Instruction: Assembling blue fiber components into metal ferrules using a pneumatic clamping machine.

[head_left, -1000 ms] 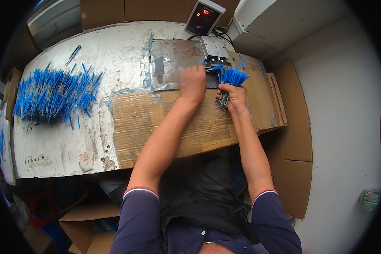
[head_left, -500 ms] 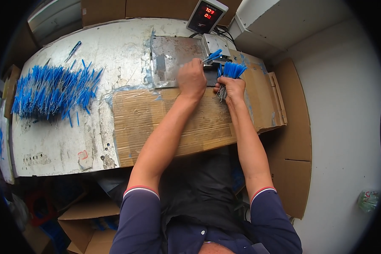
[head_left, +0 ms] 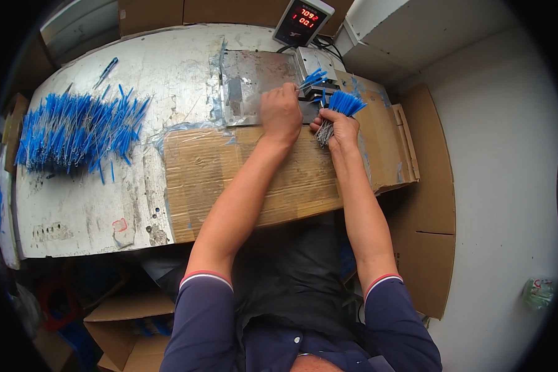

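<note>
My right hand (head_left: 339, 126) is closed round a thick bundle of thin wire brushes (head_left: 346, 103), blue bristled ends up and looped wire ends hanging below. Just left of it, my left hand (head_left: 282, 111) is closed on a few blue-tipped brushes (head_left: 313, 79) that point up and to the right. Their tips lie in front of a small metal machine (head_left: 317, 62) at the back of the bench. One blue tip also shows between my hands. A large heap of the same brushes (head_left: 74, 133) lies on the left of the bench.
A metal plate (head_left: 245, 74) is set in the white worktop (head_left: 105, 217), behind flattened cardboard (head_left: 229, 180). A counter display with red digits (head_left: 303, 22) stands at the back. A pen-like tool (head_left: 106, 72) lies beyond the heap. An open carton (head_left: 130, 322) sits below the bench.
The bundle in my right hand has tilted and fanned slightly to the right. My left hand stays nearly in place with its few brushes. The red digits on the display have changed.
</note>
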`<action>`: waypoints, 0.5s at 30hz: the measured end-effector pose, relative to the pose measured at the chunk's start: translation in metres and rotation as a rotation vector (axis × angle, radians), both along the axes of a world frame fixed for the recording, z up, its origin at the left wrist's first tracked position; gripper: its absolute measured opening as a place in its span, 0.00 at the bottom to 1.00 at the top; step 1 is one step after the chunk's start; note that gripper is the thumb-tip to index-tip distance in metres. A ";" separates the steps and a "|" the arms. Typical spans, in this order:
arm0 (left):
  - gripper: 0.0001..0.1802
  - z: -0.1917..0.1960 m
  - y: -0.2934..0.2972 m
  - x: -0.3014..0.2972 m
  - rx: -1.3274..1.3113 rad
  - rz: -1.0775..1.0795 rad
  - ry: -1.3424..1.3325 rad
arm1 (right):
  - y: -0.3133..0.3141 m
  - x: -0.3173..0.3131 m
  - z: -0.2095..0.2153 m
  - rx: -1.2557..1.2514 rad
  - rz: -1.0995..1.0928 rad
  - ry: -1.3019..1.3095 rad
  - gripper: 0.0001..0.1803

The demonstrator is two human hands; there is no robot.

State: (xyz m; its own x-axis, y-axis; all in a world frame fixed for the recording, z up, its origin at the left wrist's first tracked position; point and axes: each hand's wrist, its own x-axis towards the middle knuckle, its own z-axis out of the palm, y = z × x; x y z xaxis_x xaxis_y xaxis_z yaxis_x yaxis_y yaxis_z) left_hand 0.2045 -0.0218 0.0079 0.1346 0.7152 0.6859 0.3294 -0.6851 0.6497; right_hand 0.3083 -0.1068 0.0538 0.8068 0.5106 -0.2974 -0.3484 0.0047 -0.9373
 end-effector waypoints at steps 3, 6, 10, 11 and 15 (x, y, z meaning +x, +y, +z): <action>0.04 -0.002 0.002 0.001 -0.010 -0.023 0.116 | -0.005 0.000 -0.001 0.014 0.023 -0.037 0.05; 0.03 -0.005 0.002 0.001 -0.004 -0.025 0.161 | -0.009 -0.002 -0.003 0.005 0.037 -0.055 0.05; 0.06 -0.007 0.003 0.000 0.052 -0.033 0.139 | -0.019 -0.003 -0.005 -0.012 0.061 -0.079 0.04; 0.07 -0.007 0.002 0.001 0.062 -0.044 0.131 | -0.023 -0.001 -0.005 -0.012 0.083 -0.055 0.06; 0.08 -0.008 0.000 0.001 0.100 -0.059 0.187 | -0.028 0.005 -0.006 -0.060 0.119 -0.047 0.07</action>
State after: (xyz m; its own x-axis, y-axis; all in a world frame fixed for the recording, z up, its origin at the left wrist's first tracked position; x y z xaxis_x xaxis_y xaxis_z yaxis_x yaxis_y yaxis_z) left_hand 0.2060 -0.0214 0.0000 0.3052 0.6317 0.7126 0.3952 -0.7648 0.5087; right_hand 0.3130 -0.1352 0.0476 0.7550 0.5863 -0.2937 -0.2993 -0.0904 -0.9499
